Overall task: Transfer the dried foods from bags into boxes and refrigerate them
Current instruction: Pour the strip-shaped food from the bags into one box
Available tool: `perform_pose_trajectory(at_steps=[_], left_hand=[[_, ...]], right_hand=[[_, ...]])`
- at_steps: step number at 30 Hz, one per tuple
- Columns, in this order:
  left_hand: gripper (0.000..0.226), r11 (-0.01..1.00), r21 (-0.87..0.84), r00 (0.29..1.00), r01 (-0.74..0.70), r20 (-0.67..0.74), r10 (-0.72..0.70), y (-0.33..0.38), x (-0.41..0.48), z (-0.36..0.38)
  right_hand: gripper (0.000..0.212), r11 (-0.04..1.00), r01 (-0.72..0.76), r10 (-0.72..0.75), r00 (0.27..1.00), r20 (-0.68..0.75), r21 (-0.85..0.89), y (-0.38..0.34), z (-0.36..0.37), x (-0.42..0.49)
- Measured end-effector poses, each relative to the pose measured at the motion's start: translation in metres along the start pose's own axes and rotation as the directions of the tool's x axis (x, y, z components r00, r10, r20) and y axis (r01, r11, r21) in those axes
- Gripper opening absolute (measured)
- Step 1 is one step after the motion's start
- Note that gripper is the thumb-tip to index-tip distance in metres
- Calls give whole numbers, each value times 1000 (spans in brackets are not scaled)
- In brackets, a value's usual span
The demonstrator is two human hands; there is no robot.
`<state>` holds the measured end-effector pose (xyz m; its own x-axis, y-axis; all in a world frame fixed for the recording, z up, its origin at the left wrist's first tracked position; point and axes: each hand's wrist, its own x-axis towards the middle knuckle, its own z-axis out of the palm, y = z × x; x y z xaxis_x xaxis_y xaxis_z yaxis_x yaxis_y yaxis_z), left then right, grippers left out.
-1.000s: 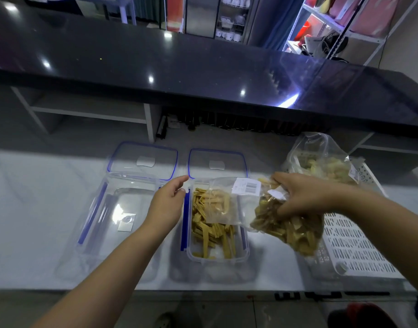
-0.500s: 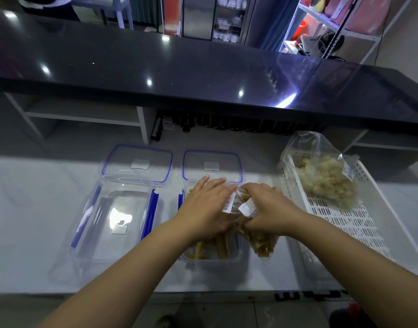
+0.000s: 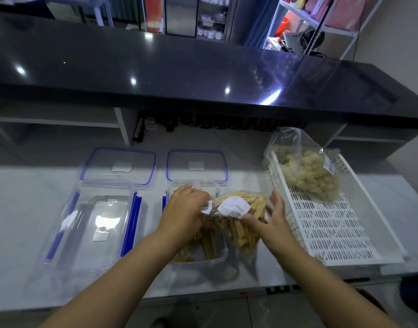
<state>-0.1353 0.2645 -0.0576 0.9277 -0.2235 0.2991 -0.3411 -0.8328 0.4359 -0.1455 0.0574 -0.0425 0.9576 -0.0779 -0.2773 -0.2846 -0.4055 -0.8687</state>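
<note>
Bag of yellow strips point(image 3: 238, 216) over the middle box point(image 3: 203, 260), long axis roughly left-right, its near-right part sagging past the box's right rim. Left hand point(image 3: 184, 214) grips the bag's left end, fingers curled. Right hand point(image 3: 273, 218) is spread flat, thumb touching the bag. White basket point(image 3: 333, 233) just right holds a second bag point(image 3: 307, 174), crowding that side. Empty box point(image 3: 103, 223) left; lids point(image 3: 119, 165) far. Bare surface point(image 3: 13, 209) on the left.

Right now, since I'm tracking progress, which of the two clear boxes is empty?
The left box: no food in it. The right box, next to the white basket, already has yellow strips in it.
</note>
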Motion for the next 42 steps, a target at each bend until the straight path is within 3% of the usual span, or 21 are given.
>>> perform_pose_trajectory(at_steps=[3,5,15,20,23,26,29,34,38,42], left_hand=[[21,995,-55,996,83,32,-81,1,0,0],[18,992,-71,994,102,33,-100,1,1,1],[30,997,-75,1000,25,-2,-25,11,5,-3],[52,993,-116,978,29,207,-5,-1,6,-17],[63,968,-201,961,152,259,-97,-15,6,-30],[42,918,-277,956,282,164,-244,-26,8,-41],[36,861,-319,918,396,123,-377,-32,9,-49],[31,626,-532,821,569,401,-406,-20,8,-54],[44,497,-693,846,522,347,-405,-10,12,-60],[39,525,-688,857,501,309,-413,-10,16,-72]], right_hand=[[96,876,-245,253,967,38,416,10,9,4],[78,777,-343,330,936,122,528,6,13,7],[36,853,-245,249,967,53,460,-17,1,21],[33,872,-227,227,973,53,433,-28,-14,25],[31,876,-208,206,977,51,435,-35,-22,28],[25,885,-190,177,982,71,425,-44,-30,31],[19,891,-176,148,984,98,418,-53,-37,31],[27,871,-167,138,986,96,462,-59,-43,32],[30,846,-172,144,985,95,505,-62,-40,31],[23,870,-180,153,984,95,459,-66,-40,30]])
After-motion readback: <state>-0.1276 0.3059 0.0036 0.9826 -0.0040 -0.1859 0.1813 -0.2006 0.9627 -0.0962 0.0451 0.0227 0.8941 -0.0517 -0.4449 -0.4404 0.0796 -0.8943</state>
